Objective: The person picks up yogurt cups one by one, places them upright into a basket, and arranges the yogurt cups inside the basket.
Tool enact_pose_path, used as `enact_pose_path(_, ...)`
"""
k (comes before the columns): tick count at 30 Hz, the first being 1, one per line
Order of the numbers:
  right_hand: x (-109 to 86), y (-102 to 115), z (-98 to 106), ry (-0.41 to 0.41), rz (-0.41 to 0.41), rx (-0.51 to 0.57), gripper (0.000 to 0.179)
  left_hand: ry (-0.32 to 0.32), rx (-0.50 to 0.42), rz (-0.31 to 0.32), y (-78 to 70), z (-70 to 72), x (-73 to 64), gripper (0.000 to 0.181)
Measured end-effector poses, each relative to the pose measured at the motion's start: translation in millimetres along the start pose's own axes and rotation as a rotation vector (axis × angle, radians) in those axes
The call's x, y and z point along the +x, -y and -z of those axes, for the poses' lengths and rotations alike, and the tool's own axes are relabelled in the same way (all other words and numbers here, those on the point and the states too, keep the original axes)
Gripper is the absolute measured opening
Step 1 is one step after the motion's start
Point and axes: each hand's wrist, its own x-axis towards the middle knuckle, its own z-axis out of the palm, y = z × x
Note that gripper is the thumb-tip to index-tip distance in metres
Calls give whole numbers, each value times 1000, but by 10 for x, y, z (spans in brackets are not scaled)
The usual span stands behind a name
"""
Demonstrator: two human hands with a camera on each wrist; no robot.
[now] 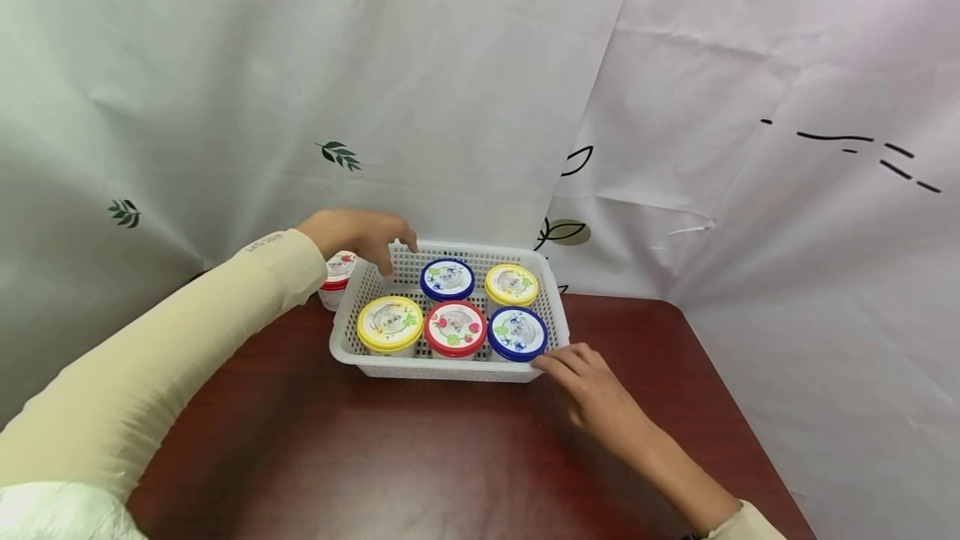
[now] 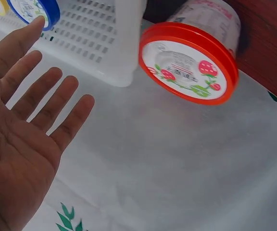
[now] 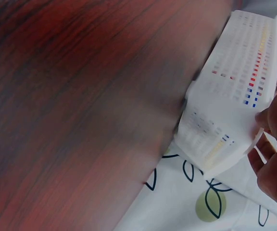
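A white plastic basket (image 1: 450, 370) holds several lidded tubs: a blue-lidded tub (image 1: 447, 278) and a yellow-lidded tub (image 1: 512, 284) behind, with another yellow-lidded tub (image 1: 390, 323), a red-lidded tub (image 1: 456, 328) and a second blue-lidded tub (image 1: 518, 332) in front. My left hand (image 1: 360, 236) hovers over the basket's back left corner; its spread fingers hold nothing in the left wrist view. At the front right corner, my right hand (image 1: 600, 398) grips the basket's rim, thumb outside. Another red-lidded tub (image 2: 186, 65) stands outside the basket, by its left end, partly hidden by the left sleeve in the head view.
The basket sits at the back of a dark red-brown wooden table (image 1: 435, 448). A white sheet (image 1: 450, 107) printed with leaves hangs close behind the table and along its right side.
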Motion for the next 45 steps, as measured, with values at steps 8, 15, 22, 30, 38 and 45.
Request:
enact_pose_path(8,-11,0,-4,-13,6,-7,55,-20,29,26,164,-22,-67,65)
enact_pose_path(15,2,-5,-2,-8,10,-1,55,-64,17,100,308,-64,-135,68)
enact_pose_path(22,-3,-13,-18,-6,9,2,54,-29,-20,158,418,-106,-184,76)
enact_pose_path(30,-13,-16,-13,-7,-3,1,58,2,-78,218,638,-136,-184,80)
enact_pose_path(38,-19,-17,-14,-11,3,-4,60,17,-134,261,752,-226,-143,88)
enact_pose_path(45,-21,-9,-16,-13,-1,-1,60,25,-121,269,759,-285,-163,93)
